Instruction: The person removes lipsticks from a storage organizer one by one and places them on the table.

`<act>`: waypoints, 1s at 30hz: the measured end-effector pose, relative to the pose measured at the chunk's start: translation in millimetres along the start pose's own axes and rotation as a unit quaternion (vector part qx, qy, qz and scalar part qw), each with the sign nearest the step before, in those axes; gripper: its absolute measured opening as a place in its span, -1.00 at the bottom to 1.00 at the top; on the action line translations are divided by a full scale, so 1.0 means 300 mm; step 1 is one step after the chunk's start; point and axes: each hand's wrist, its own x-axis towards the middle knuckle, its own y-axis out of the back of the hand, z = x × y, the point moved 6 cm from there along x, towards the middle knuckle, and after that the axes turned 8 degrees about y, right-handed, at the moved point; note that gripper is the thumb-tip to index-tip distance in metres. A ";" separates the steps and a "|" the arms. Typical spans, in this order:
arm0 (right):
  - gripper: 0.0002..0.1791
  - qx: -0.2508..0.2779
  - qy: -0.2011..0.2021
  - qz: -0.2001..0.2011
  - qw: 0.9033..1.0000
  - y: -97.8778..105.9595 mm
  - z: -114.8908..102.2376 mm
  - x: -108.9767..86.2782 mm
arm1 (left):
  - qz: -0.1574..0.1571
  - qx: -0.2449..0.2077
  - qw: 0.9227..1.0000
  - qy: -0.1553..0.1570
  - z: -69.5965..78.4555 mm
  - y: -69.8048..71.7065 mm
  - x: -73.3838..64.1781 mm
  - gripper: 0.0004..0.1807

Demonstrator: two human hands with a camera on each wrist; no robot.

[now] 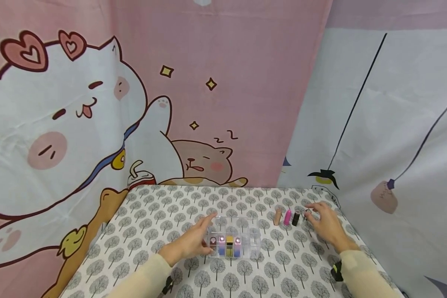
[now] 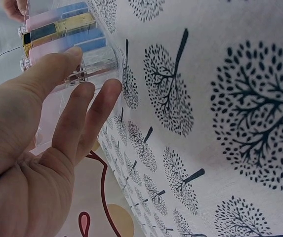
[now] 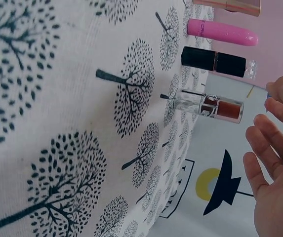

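My left hand (image 1: 191, 241) is at the left end of a clear divided organizer (image 1: 254, 242), its thumb near the front corner and its index finger near the back one. Whether it presses the wall is unclear. Pink-and-blue tubes (image 2: 77, 42) and a gold-and-black lipstick (image 1: 229, 241) stand in the front compartments, beside a dark red item partly hidden. On the right, my right hand (image 1: 325, 223) hovers with spread, slightly bent fingers beside a lip gloss (image 3: 215, 107) with a clear end and a reddish-brown end. A gap separates fingers and gloss in the right wrist view.
Left of the gloss, a black tube (image 3: 214, 61), a bright pink tube (image 3: 222, 33) and a beige lipstick (image 1: 277, 217) stand in a row. A tree-print cloth (image 1: 152, 231) covers the table. Patterned curtains (image 1: 246, 103) hang behind and at the sides.
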 end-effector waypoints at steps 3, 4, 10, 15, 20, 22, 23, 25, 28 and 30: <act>-0.65 0.004 0.005 0.004 1.000 -0.002 -0.014 0.000 | 0.002 0.001 1.000 0.000 -0.002 -0.001 0.001 0.45; -0.64 0.003 0.008 0.006 1.000 -0.002 -0.020 0.001 | 0.003 0.002 1.000 0.000 -0.001 -0.001 0.001 0.46; -0.62 -0.002 0.015 0.010 1.000 -0.002 -0.058 0.007 | 0.000 -0.008 1.000 0.001 -0.002 0.003 0.004 0.46; -0.65 -0.014 0.036 0.021 0.999 -0.003 -0.093 0.010 | -0.002 -0.008 1.000 0.005 -0.008 0.004 0.010 0.45; -0.65 -0.014 0.052 0.021 0.998 -0.005 -0.138 0.011 | -0.003 -0.015 1.000 0.003 -0.009 0.003 0.006 0.45; -0.64 -0.008 0.056 0.019 0.998 -0.006 -0.157 0.010 | -0.006 -0.020 1.000 0.003 -0.010 0.001 0.004 0.45; -0.64 -0.008 0.058 0.019 0.998 -0.006 -0.166 0.009 | -0.007 -0.022 1.000 0.003 -0.011 -0.001 0.004 0.45; -0.63 -0.006 0.059 0.015 0.998 -0.009 -0.182 0.010 | -0.008 -0.025 1.000 0.003 -0.012 -0.004 0.003 0.45; -0.61 -0.003 0.059 0.006 0.998 -0.014 -0.202 0.014 | -0.009 -0.023 1.000 0.000 -0.012 -0.007 0.004 0.45; -0.60 -0.002 0.062 0.001 0.998 -0.018 -0.215 0.017 | -0.008 -0.022 1.000 -0.003 -0.011 -0.008 0.004 0.45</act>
